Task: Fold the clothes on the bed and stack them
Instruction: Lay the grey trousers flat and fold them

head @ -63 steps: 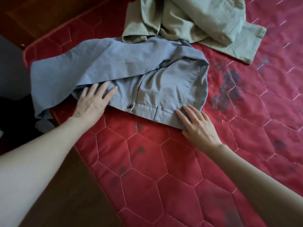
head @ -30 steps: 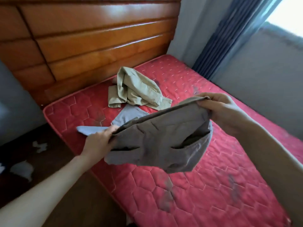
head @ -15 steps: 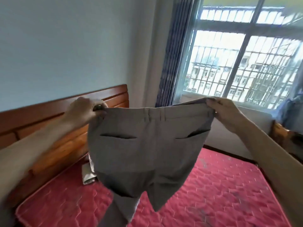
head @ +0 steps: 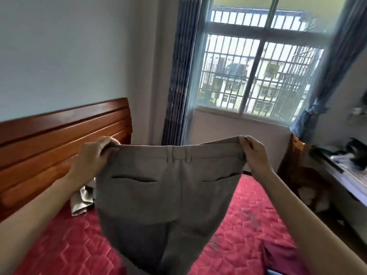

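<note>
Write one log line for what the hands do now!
left hand: grips waistband | right hand: grips waistband | grey cloth trousers: held up, unfolded

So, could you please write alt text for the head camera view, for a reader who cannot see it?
Two bare hands, left hand and right hand, hold grey trousers up by the waistband, back pockets facing the camera, legs hanging over a red quilted mattress. Behind are a wooden headboard, a crumpled khaki garment and a barred window with blue curtains.

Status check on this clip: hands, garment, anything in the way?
Left hand and right hand each grip the waistband. Grey trousers hang spread above the red mattress. Khaki garment lies by the headboard, unfolded.
</note>
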